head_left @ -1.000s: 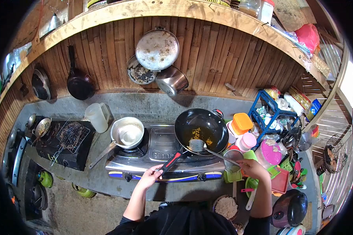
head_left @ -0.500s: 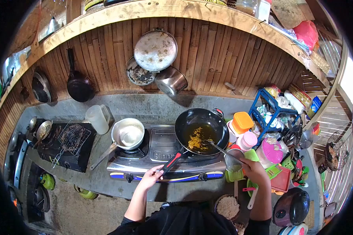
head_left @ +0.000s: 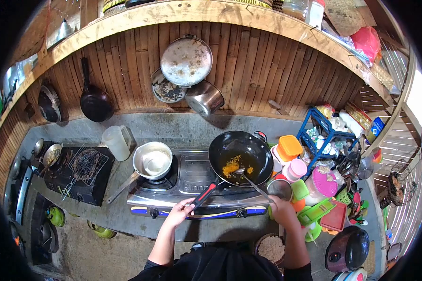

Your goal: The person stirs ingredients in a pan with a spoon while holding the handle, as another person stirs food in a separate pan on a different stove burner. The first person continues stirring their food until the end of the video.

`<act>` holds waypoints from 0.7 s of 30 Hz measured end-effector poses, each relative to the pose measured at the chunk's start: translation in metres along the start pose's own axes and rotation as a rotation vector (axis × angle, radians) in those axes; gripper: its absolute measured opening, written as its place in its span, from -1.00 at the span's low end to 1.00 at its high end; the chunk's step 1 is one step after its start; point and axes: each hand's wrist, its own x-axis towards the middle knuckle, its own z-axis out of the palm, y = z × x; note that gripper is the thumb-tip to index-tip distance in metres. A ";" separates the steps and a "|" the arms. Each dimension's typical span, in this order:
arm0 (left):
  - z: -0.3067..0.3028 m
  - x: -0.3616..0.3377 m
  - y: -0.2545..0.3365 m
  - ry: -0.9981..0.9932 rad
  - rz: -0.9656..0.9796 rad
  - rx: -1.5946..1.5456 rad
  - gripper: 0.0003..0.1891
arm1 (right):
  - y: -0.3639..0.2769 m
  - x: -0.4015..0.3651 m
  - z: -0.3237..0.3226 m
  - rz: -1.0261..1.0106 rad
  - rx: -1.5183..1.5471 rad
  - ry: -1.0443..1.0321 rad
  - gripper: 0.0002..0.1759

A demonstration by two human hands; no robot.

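A black wok (head_left: 241, 152) sits on the right burner of the gas stove (head_left: 192, 171), with oil and orange-yellow bits (head_left: 230, 167) in it. My left hand (head_left: 179, 212) is closed round the end of the wok's black and red handle (head_left: 206, 193). In my right hand (head_left: 283, 211) is the handle of a metal spoon (head_left: 253, 183), whose bowl rests in the oil beside the orange bits. On the left burner stands a light saucepan (head_left: 153, 160), its handle toward the lower left.
Right of the wok are an orange container (head_left: 290, 146), pink tubs (head_left: 295, 169) and a blue rack (head_left: 328, 129). A rice cooker (head_left: 347, 248) stands lower right. A charcoal grill (head_left: 82, 171) and a plastic jug (head_left: 116, 143) are at left.
My right hand has moved left and slightly down with the spoon. The spoon's bowl has shifted left in the oil, and the orange bits are more bunched. My left hand stays on the handle.
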 end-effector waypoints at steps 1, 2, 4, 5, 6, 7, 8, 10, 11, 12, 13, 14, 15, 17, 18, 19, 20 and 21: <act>-0.001 0.001 -0.002 -0.009 0.012 0.016 -0.63 | 0.002 0.003 0.010 0.005 0.087 0.006 -0.65; -0.002 0.001 -0.004 -0.006 0.014 0.015 -0.63 | 0.005 0.007 0.019 0.009 0.174 0.013 -0.64; -0.002 0.002 -0.005 -0.003 0.024 0.034 -0.63 | 0.008 0.016 0.035 -0.020 0.211 0.050 -0.64; -0.002 0.001 -0.005 0.000 0.026 0.034 -0.63 | 0.009 0.020 0.043 -0.044 0.248 0.087 -0.63; -0.002 0.001 -0.005 0.005 0.018 0.027 -0.62 | 0.011 0.025 0.050 -0.049 0.248 0.088 -0.63; -0.002 0.001 -0.004 0.011 0.012 0.020 -0.62 | 0.013 0.031 0.057 0.010 0.276 0.089 -0.63; -0.001 0.001 -0.003 0.016 0.016 0.019 -0.62 | 0.014 0.036 0.061 0.068 0.302 0.089 -0.62; 0.000 0.000 -0.002 0.018 -0.006 0.014 -0.62 | 0.014 0.045 0.065 0.100 0.306 0.102 -0.62; -0.001 0.001 -0.004 0.015 -0.010 -0.006 -0.61 | 0.015 0.049 0.066 0.139 0.309 0.114 -0.61; -0.001 0.001 -0.005 0.017 -0.012 -0.006 -0.61 | 0.017 0.053 0.068 0.139 0.310 0.111 -0.61; -0.002 0.001 -0.005 0.016 -0.011 -0.005 -0.61 | 0.020 0.058 0.069 0.132 0.306 0.140 -0.62; -0.001 0.001 -0.006 0.014 -0.010 -0.004 -0.61 | 0.022 0.061 0.069 0.125 0.301 0.169 -0.62; -0.001 0.000 -0.005 0.015 -0.012 -0.003 -0.61 | 0.018 0.063 0.064 0.161 0.281 0.169 -0.64; -0.001 -0.001 -0.002 0.012 -0.023 -0.012 -0.60 | 0.011 0.063 0.054 0.187 0.260 0.156 -0.65; 0.000 -0.004 0.002 0.012 -0.023 -0.011 -0.60 | 0.010 0.062 0.051 0.214 0.237 0.145 -0.66; 0.002 -0.007 0.009 0.014 -0.046 -0.009 -0.60 | 0.013 0.061 0.053 0.215 0.238 0.147 -0.66; 0.003 -0.008 0.013 0.015 -0.071 -0.004 -0.60 | 0.018 0.059 0.055 0.188 0.270 0.179 -0.67; 0.002 -0.008 0.012 0.011 -0.070 0.001 -0.60 | 0.017 0.057 0.053 0.162 0.302 0.213 -0.68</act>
